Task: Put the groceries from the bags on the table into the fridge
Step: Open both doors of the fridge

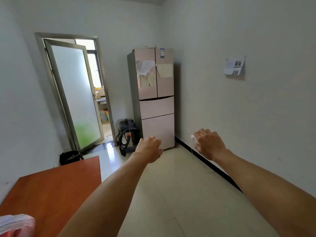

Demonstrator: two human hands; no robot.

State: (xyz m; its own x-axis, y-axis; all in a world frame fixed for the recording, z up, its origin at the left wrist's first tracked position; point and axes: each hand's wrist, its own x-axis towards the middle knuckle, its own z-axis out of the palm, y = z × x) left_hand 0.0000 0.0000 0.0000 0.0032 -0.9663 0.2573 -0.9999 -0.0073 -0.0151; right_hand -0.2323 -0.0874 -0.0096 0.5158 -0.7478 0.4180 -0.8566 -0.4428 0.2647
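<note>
A tall pink fridge (pixel 156 100) stands in the far corner with all of its doors closed and papers stuck on the upper doors. A reddish-brown table (pixel 56 189) is at the lower left, and a white and red plastic bag (pixel 15 224) lies on its near corner. Both my arms reach forward over the floor toward the fridge. My left hand (pixel 148 148) is empty, fingers loosely curled and apart. My right hand (pixel 209 144) is also empty with its fingers spread. Neither hand touches the fridge.
A vacuum cleaner (pixel 127 135) with a hose stands left of the fridge. A frosted glass door (pixel 75 93) is open at the back left. A black bin (pixel 70 157) sits behind the table. A paper holder (pixel 234 66) hangs on the right wall.
</note>
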